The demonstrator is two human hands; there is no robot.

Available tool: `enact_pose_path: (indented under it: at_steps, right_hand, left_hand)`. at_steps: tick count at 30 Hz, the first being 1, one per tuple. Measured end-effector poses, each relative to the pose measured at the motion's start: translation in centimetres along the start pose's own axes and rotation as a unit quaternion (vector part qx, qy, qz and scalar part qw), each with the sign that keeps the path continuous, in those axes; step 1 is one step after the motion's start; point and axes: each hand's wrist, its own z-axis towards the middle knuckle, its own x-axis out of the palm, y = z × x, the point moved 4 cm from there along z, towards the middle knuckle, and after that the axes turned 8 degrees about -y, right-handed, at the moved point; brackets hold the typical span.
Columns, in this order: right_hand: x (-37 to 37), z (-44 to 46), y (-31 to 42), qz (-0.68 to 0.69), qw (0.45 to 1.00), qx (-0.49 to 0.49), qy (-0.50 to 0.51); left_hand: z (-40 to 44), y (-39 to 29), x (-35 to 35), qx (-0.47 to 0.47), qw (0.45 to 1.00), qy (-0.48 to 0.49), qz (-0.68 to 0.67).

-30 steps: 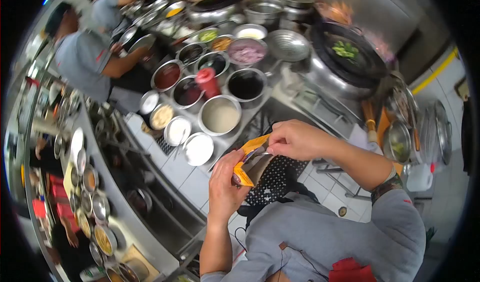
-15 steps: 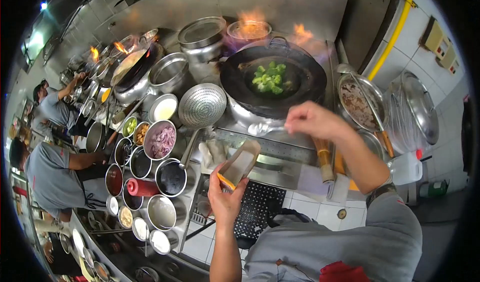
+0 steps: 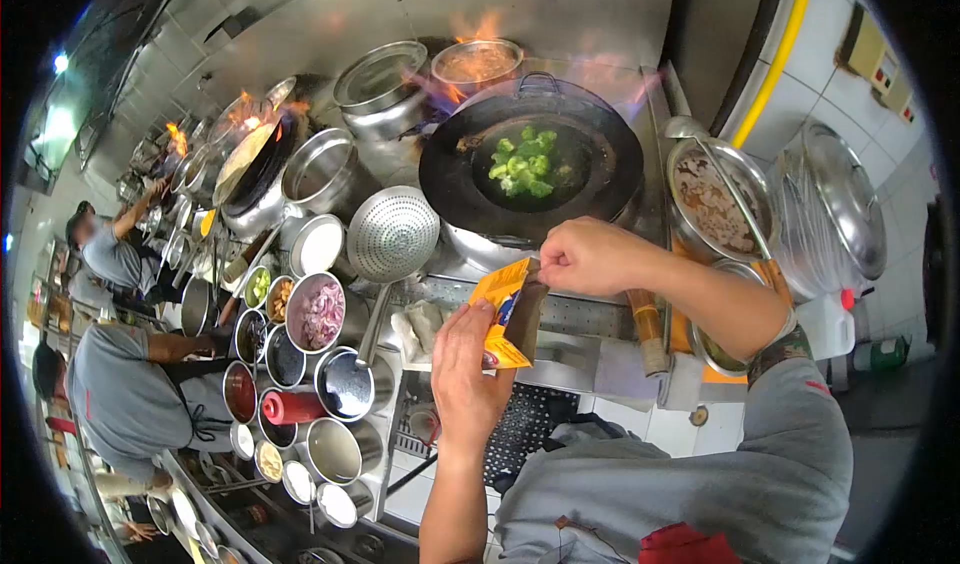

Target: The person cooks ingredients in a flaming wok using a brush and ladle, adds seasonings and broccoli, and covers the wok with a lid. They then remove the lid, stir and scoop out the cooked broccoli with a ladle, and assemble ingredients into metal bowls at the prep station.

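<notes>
A yellow box (image 3: 507, 314), open at the top, is held by my left hand (image 3: 468, 364), fingers wrapped round its left side. My right hand (image 3: 580, 256) is closed at the box's upper right edge, its fingertips pinched together; what they hold, if anything, is hidden. Beyond my hands, a large black wok (image 3: 600, 169) sits on the stove with green broccoli (image 3: 524, 164) in its middle. A perforated metal ladle (image 3: 393, 234) lies left of the wok, its handle pointing down towards the counter.
Metal pots of sauces, a bowl of sliced onions (image 3: 316, 311) and a red bottle (image 3: 293, 407) crowd the left counter. Flames rise behind the wok. A pan with a ladle (image 3: 722, 199) and a white jug (image 3: 828, 326) stand right. Co-workers (image 3: 130, 389) stand at the far left.
The view has swung towards the stove. My right hand moved out over the wok's front edge with a white spoon, then came back to the box, which has turned in my left hand.
</notes>
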Motion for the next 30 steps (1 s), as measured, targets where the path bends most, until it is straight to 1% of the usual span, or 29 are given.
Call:
enact_pose_path:
  at_steps: [1,4,7,8,10,11,12,13,15,16,17,19,20,21,22,23,25,27,28,29,30]
  right_hand:
    - [0.0,0.0,-0.2,0.024,1.0,0.01,-0.001]
    - [-0.3,-0.4,-1.5,0.031,0.997,0.058,0.025]
    - [-0.6,-0.8,-4.2,0.126,0.991,0.047,0.01]
    - [-0.9,-1.0,-4.9,0.182,0.98,0.075,0.001]
    - [-1.4,-1.4,-6.1,0.293,0.947,0.127,-0.015]
    - [-2.1,-1.4,-6.8,0.321,0.934,0.152,-0.044]
    - [-3.1,-1.1,-7.6,0.349,0.918,0.175,-0.072]
    - [-4.1,-0.7,-8.5,0.378,0.899,0.198,-0.1]
    - [-6.1,1.8,-12.8,0.34,0.898,0.216,-0.175]
    - [-7.7,2.8,-13.9,0.211,0.926,0.24,-0.2]
    - [-8.8,4.1,-17.1,-0.114,0.94,0.131,-0.295]
    - [-10.7,2.1,-14.2,-0.291,0.893,0.056,-0.338]
    - [-11.6,0.8,-11.5,-0.236,0.925,0.017,-0.297]
    - [-11.8,-1.3,-8.3,-0.177,0.952,-0.018,-0.249]
    - [-11.9,-3.5,-4.6,-0.153,0.967,-0.047,-0.198]
    - [-11.0,-5.2,-1.8,-0.129,0.978,-0.073,-0.149]
    - [-8.2,-7.4,-0.1,-0.167,0.976,-0.122,-0.073]
    - [-6.8,-9.1,1.0,-0.152,0.983,-0.1,-0.02]
    - [-8.2,-9.9,0.5,-0.148,0.983,-0.084,-0.067]
    - [-10.0,-11.0,-0.3,-0.145,0.98,-0.066,-0.117]
    - [-12.0,-12.5,-1.3,-0.142,0.975,-0.052,-0.165]
  left_hand:
    - [0.1,-0.1,0.1,0.017,1.0,0.001,0.01]
    - [-0.1,1.0,0.8,-0.041,0.999,-0.003,-0.007]
    - [-0.7,2.6,1.7,-0.122,0.992,-0.001,-0.021]
    - [-0.9,2.9,2.1,-0.136,0.99,-0.01,-0.029]
    - [-0.9,3.2,2.9,-0.21,0.976,-0.012,-0.049]
    - [-1.0,3.3,3.2,-0.248,0.967,-0.012,-0.058]
    - [-1.3,3.7,3.9,-0.244,0.964,-0.036,-0.099]
    - [-1.4,3.6,4.1,-0.243,0.964,-0.035,-0.106]
    - [-1.6,3.3,4.3,-0.241,0.963,-0.032,-0.119]
    - [-1.6,2.8,4.1,-0.249,0.962,-0.018,-0.107]
    - [-1.8,2.1,3.9,-0.254,0.962,-0.007,-0.096]
    - [-2.0,1.5,3.4,-0.257,0.964,0.009,-0.073]
    - [-3.2,2.2,3.9,-0.258,0.961,-0.001,-0.103]
    - [-3.1,1.7,4.1,-0.261,0.959,0.012,-0.11]
    - [-2.8,0.9,4.1,-0.264,0.957,0.026,-0.119]
    - [-2.8,0.3,4.3,-0.265,0.955,0.044,-0.127]
    - [-2.8,-0.7,5.3,-0.247,0.956,0.052,-0.147]
    - [-3.1,-1.9,6.6,-0.21,0.955,0.054,-0.204]
    - [-3.4,-2.5,6.9,-0.191,0.954,0.048,-0.225]
    - [-3.6,-3.3,7.3,-0.243,0.92,0.061,-0.3]
    - [-3.9,-3.8,7.3,-0.246,0.914,0.063,-0.317]
